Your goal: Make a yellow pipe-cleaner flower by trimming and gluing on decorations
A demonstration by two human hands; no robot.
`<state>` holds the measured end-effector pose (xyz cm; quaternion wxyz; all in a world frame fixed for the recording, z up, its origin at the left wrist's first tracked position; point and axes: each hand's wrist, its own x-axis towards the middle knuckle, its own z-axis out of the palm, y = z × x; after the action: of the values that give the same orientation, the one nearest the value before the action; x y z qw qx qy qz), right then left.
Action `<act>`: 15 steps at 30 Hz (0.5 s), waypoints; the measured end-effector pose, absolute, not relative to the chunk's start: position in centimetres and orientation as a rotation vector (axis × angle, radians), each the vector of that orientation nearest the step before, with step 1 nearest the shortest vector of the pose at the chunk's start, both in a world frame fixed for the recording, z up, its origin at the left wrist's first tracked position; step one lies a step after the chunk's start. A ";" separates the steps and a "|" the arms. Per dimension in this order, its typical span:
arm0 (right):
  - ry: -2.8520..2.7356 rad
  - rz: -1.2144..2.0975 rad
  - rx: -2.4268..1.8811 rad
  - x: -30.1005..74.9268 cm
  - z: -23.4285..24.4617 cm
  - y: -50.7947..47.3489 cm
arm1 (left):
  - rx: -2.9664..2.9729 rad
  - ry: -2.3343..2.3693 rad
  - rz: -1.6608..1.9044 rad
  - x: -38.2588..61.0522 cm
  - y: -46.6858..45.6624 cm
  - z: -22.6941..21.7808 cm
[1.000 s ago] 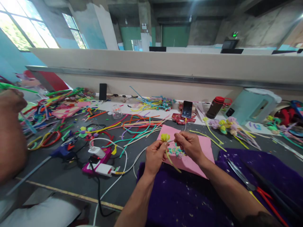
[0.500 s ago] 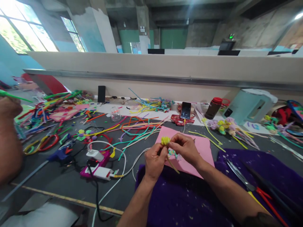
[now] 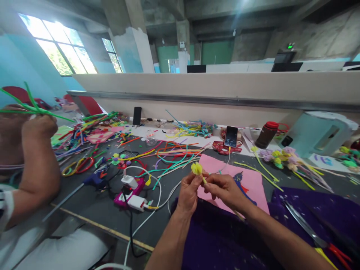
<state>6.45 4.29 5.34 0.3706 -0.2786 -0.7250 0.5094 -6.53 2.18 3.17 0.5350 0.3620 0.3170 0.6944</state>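
A yellow pipe-cleaner flower [image 3: 196,168] rises above the fingertips of my left hand [image 3: 188,193], which pinches it just under the petals. My right hand [image 3: 226,187] grips the pale yellow-green stem [image 3: 204,181], close to the left fingers; its lower end shows beneath my right wrist. Both hands are closed, over the near edge of a pink sheet [image 3: 257,182]. On that sheet a blue tool with a red part [image 3: 244,188] is partly hidden behind my right hand. Purple cloth [image 3: 216,240] spreads below my forearms.
Scissors with red handles [image 3: 317,236] lie on the cloth at right. Left are a pink power strip [image 3: 122,200] with cords, a blue glue gun [image 3: 97,178] and loose pipe cleaners [image 3: 180,153]. A co-worker's hand [image 3: 39,125] holds green stems. Behind stand a phone [image 3: 231,137], bottle [image 3: 266,135] and kettle [image 3: 312,133].
The view has turned left, bringing in more of the co-worker. My right hand has moved from beside the petals down onto the stem, and the flower is now tilted. The blue tool has come into view.
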 end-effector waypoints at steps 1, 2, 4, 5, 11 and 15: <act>-1.851 1.309 -0.719 6.3 5.3 4.2 | 0.843 0.754 1.639 -6.5 2.3 3.1; -1.832 1.310 -0.730 6.2 5.2 4.2 | 0.829 0.756 1.627 -6.4 2.3 3.0; -1.783 1.319 -0.759 6.1 5.1 4.2 | 0.814 0.763 1.610 -6.4 2.5 2.8; -1.755 1.325 -0.774 6.1 5.0 4.3 | 0.810 0.763 1.596 -6.4 2.5 2.7; -1.681 1.316 -0.863 6.2 4.9 4.8 | 0.730 0.698 1.521 -6.6 2.9 2.6; -1.708 1.240 -0.969 6.1 4.8 5.1 | 0.645 0.789 1.592 -6.7 3.3 2.6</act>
<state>6.14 5.09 4.80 0.3982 -0.3828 -0.6746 0.4898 -6.73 3.28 2.56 0.5856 0.2765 0.3382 0.6828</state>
